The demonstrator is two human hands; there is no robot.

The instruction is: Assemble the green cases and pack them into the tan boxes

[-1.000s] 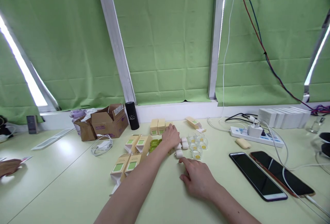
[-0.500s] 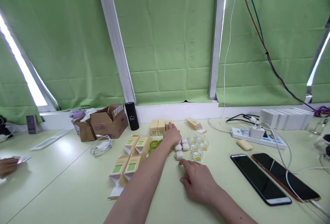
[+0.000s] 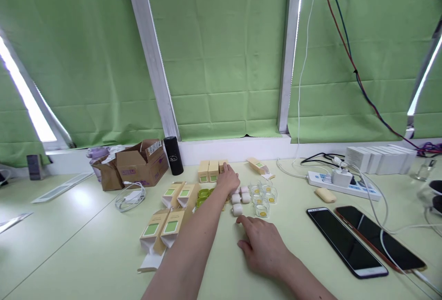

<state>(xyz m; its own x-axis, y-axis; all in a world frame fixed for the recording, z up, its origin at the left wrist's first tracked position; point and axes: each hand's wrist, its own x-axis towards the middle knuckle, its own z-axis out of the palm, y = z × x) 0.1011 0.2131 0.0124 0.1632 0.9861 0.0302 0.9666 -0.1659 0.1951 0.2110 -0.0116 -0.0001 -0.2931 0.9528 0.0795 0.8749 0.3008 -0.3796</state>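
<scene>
1 bx (image 3: 221, 168) @ L hand (image 3: 228, 181), spread/grip unclear | R hand (image 3: 264, 244) half-open, nil held

Green blinds (image 3: 214, 51) hung between grey window frames (image 3: 152, 51) behind a pale-green table (image 3: 86, 263), daylight (image 3: 27, 95) glaring through side gaps (image 3: 425, 76).

- Black cylinder (image 3: 173, 155): stands on the pale desk (image 3: 86, 263), small white print on its side.
- Cardboard box (image 3: 147, 166): just left of the black cylinder, flaps up.
- Brown paper bag (image 3: 108, 175): left of the cylinder, past that box.
- White coiled cable (image 3: 119, 204): left of the cylinder and nearer the viewer.
- White power strip (image 3: 316, 179): well right of the cylinder, plugs in it.
- White boxes (image 3: 383, 161): a row, farther right of the cylinder.
- Two phones (image 3: 347, 242): right of the cylinder, much nearer, screens dark.
- Green blinds (image 3: 210, 55): hang behind the cylinder.
</scene>
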